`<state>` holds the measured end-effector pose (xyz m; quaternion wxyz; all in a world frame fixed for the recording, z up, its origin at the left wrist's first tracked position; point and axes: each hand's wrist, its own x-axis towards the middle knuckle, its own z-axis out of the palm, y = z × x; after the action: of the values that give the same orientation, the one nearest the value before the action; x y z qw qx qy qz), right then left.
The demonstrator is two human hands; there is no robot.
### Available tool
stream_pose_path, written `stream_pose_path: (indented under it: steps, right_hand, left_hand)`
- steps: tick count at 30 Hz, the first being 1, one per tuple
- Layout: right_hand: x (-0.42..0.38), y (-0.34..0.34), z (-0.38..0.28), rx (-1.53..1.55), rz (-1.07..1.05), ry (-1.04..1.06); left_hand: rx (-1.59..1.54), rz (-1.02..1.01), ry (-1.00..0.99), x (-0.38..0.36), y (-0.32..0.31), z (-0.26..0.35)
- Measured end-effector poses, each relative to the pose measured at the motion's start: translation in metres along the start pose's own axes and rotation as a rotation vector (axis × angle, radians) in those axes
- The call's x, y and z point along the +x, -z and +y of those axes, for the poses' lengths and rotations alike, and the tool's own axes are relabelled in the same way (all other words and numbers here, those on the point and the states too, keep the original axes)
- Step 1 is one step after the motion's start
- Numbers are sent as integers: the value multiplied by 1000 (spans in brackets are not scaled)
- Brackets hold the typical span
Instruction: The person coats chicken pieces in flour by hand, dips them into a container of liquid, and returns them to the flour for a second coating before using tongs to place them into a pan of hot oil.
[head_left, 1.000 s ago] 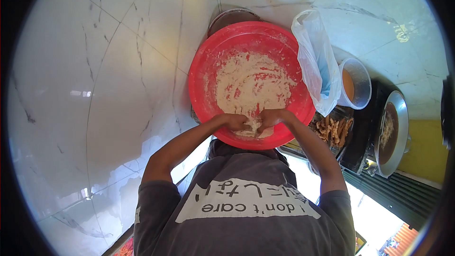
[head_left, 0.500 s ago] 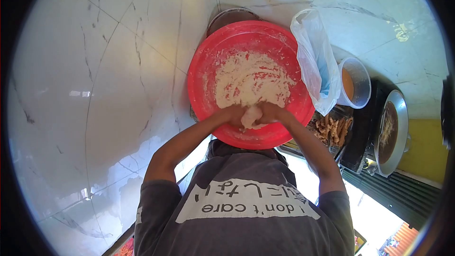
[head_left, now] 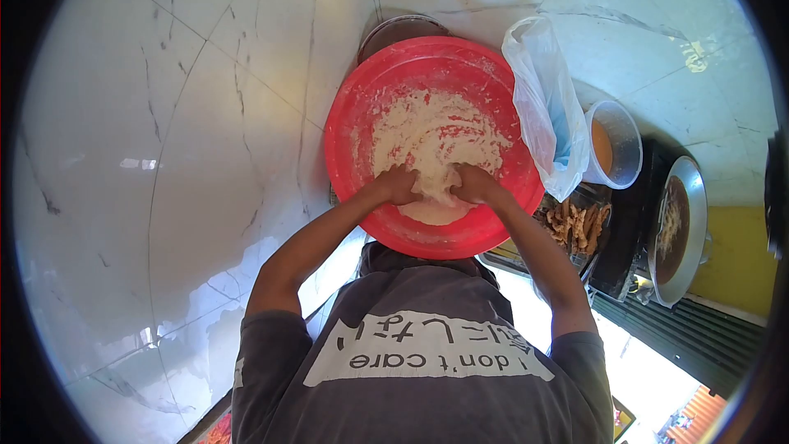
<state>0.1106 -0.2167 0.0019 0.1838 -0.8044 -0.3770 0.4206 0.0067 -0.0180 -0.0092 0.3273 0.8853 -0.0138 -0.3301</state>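
Observation:
A wide red basin point(head_left: 349, 123) stands in front of me, its bottom spread with pale, clumpy flour point(head_left: 436, 136). Both of my hands reach into it, a short gap apart. My left hand point(head_left: 399, 185) is at the left of the flour, fingers curled down into it. Across the gap, my right hand point(head_left: 474, 184) is also curled, its fingertips pointing inward at the flour. A smooth pale mound of flour lies between and just below them. What the curled fingers hold is hidden, and I cannot tell what it is.
Right of the basin hangs a white plastic bag point(head_left: 546, 99), beside a clear tub point(head_left: 626, 152) of orange liquid. Browned fried strips point(head_left: 579, 226) lie below it. A large metal pan point(head_left: 697, 222) with brown oil sits farther right. Tiled walls point(head_left: 205, 115) rise left and behind.
My hands were together around a pale clump near the basin's front. They have now moved apart and slightly up, leaving the flour mound lower and spread out between them.

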Motion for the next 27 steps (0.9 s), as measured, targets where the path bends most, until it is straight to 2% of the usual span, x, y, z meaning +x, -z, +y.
stream_pose_path:
  steps: [1,2,3,4,5,7,11,12,13,14,15,16,17,18,20,21,22,23,26,27]
  right_hand:
    - [-1,-2,-2,-238,281,144]
    - [-3,-5,-4,-237,282,144]
    - [-11,-5,-18,-259,111,86]
    - [-15,-5,-27,-280,-59,27]
    - [-16,-7,-28,-281,-56,25]
    - [-18,-8,-34,-115,-332,-50]
    - [-25,18,-48,58,-469,-44]
    - [-17,20,-41,84,-527,-171]
    - [-13,19,-33,109,-582,-300]
    - [-12,14,-26,109,-583,-302]
    - [-14,10,-22,59,-288,-191]
    - [-15,6,-18,12,4,-79]
    - [-16,1,-15,12,3,-78]
    - [-18,-1,-19,-98,-74,-29]
    - [-20,-1,-26,-207,-148,19]
    - [-25,7,-39,-187,-254,-27]
    - [-28,12,-46,-168,-361,-74]
    - [-26,14,-45,-169,-359,-74]
    - [-15,18,-26,-71,-460,-121]
    - [-6,19,-12,67,-487,-161]
  left_hand:
    - [157,46,-128,-2,0,1]
    - [315,90,-256,-4,0,1]
    - [315,88,-256,-7,-6,6]
    - [311,-23,-202,-10,-13,15]
    - [307,-131,-147,-11,-16,21]
    - [194,-210,-104,-13,-15,26]
    - [-88,-436,-58,-13,-3,27]
    - [-91,-438,-56,-16,0,25]
    - [-105,-287,-70,-19,3,22]
    - [-118,-133,-82,-21,5,21]
    - [-120,-131,-81,-18,2,17]
    - [61,-17,-136,-13,-4,12]
    - [242,98,-192,-9,-8,8]
    - [242,97,-192,-5,-14,6]
    - [295,-77,-265,2,-27,4]
    - [299,-76,-268,-1,-24,9]
    - [190,-189,-227,-7,-17,18]
    - [80,-302,-184,-11,-12,23]
    - [-50,-412,-113,-4,-2,20]
    - [-52,-414,-111,-2,-2,16]
